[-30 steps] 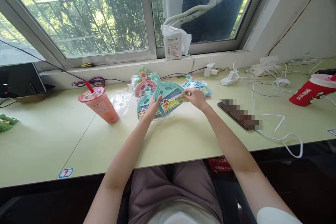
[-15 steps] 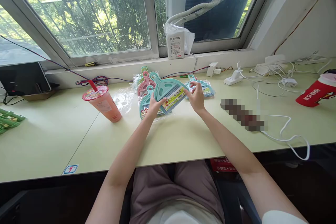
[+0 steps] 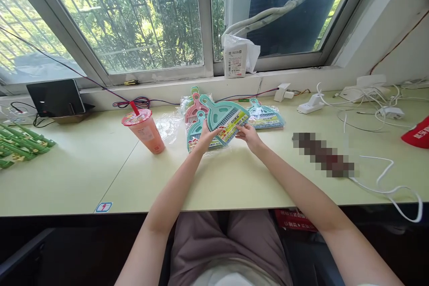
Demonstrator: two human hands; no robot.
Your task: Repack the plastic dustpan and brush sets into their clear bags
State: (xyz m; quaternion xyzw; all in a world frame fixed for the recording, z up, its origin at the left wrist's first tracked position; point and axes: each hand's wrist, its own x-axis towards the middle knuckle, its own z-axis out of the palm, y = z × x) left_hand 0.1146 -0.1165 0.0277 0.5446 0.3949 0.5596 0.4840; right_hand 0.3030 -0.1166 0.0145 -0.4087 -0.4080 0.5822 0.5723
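Note:
A teal mini dustpan-and-brush set [image 3: 224, 118] with a colourful label is lifted a little off the pale green desk [image 3: 234, 174]. My left hand [image 3: 205, 137] grips its lower left edge and my right hand [image 3: 247, 134] pinches its lower right corner. Under it lie another teal set [image 3: 194, 136] and a pink set [image 3: 193, 111], both in clear wrapping. A further teal set [image 3: 266, 116] lies flat just right of my right hand.
A pink drink cup with a straw [image 3: 145, 131] stands left of the sets, beside an empty clear bag [image 3: 169, 126]. A tablet [image 3: 56, 97] leans at far left, green packets [image 3: 20, 145] beside it. White chargers and cables [image 3: 368, 107] sprawl right; a red cup [image 3: 418, 134] at the edge.
The top teal set has been lifted and drawn slightly toward me. My right hand has slid from its upper right edge down to its lower corner. The camera has turned rightward.

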